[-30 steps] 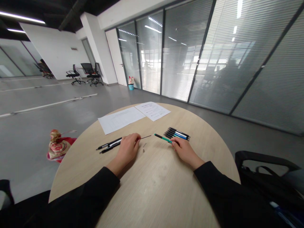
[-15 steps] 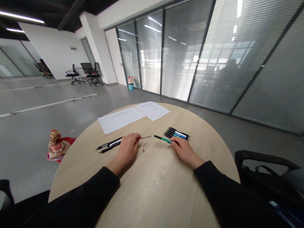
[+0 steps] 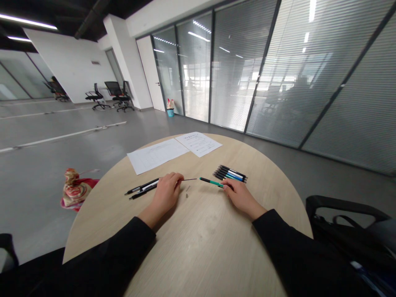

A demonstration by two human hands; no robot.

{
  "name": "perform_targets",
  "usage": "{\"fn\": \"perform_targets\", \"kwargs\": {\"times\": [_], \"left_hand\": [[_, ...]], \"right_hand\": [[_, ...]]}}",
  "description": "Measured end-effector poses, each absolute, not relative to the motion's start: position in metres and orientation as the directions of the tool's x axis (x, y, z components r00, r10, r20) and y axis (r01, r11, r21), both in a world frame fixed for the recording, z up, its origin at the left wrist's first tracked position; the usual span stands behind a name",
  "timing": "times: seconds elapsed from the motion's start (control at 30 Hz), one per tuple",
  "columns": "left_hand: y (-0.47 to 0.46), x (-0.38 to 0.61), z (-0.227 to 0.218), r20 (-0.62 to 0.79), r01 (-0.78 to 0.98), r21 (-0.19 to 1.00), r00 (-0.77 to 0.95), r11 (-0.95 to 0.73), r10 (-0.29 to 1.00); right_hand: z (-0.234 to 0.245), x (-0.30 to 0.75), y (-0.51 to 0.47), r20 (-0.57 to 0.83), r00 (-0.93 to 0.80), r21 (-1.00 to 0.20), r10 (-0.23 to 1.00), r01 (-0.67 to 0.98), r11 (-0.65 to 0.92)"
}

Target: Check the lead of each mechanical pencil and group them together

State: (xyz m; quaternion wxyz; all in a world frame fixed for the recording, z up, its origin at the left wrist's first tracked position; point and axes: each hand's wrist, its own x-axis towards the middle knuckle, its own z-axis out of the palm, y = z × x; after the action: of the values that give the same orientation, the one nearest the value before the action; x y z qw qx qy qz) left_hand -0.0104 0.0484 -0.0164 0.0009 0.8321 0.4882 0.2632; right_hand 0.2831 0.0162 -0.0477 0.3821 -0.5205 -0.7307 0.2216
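My left hand [image 3: 167, 190] is closed, its fingers pinching a thin dark pen refill [image 3: 189, 179] that points to the right. My right hand [image 3: 239, 194] grips a green pen [image 3: 213, 182] with a black end facing left, toward the refill's tip; a small gap separates the two. On the table between the hands lie a small thin piece [image 3: 188, 188], perhaps a spring, and a small dark cone-like piece [image 3: 187, 196]. Black pens [image 3: 142, 187] lie to the left, partly covered by my left hand. Beyond my right hand several pens [image 3: 230, 172] lie side by side.
Two printed sheets [image 3: 161, 154] lie at the far side of the round wooden table [image 3: 198, 247]. A black chair [image 3: 343, 206] stands at the right edge. On the floor to the left sits a red and gold bag [image 3: 74, 187]. Glass partitions with blinds [image 3: 235, 74] run behind.
The green pen in my right hand has shifted very slightly to the left and down. My left hand and the loose pieces look the same.
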Motion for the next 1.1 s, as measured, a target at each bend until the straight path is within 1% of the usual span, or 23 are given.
{"fn": "perform_targets", "kwargs": {"times": [0.57, 0.9, 1.1], "left_hand": [[0.0481, -0.011, -0.0158, 0.441, 0.813, 0.268, 0.374, -0.518, 0.816], [0.0506, -0.0135, -0.0212, 0.462, 0.791, 0.284, 0.383, -0.542, 0.8], [0.0504, -0.0108, -0.0225, 0.464, 0.754, 0.297, 0.423, -0.586, 0.778]], "right_hand": [[-0.0499, 0.2847, 0.0176, 0.316, -0.191, -0.705, 0.929, 0.608, 0.365], [-0.0507, 0.2847, 0.0165, 0.318, -0.2, -0.698, 0.927, 0.612, 0.372], [-0.049, 0.2837, 0.0162, 0.312, -0.215, -0.685, 0.925, 0.624, 0.376]]}}
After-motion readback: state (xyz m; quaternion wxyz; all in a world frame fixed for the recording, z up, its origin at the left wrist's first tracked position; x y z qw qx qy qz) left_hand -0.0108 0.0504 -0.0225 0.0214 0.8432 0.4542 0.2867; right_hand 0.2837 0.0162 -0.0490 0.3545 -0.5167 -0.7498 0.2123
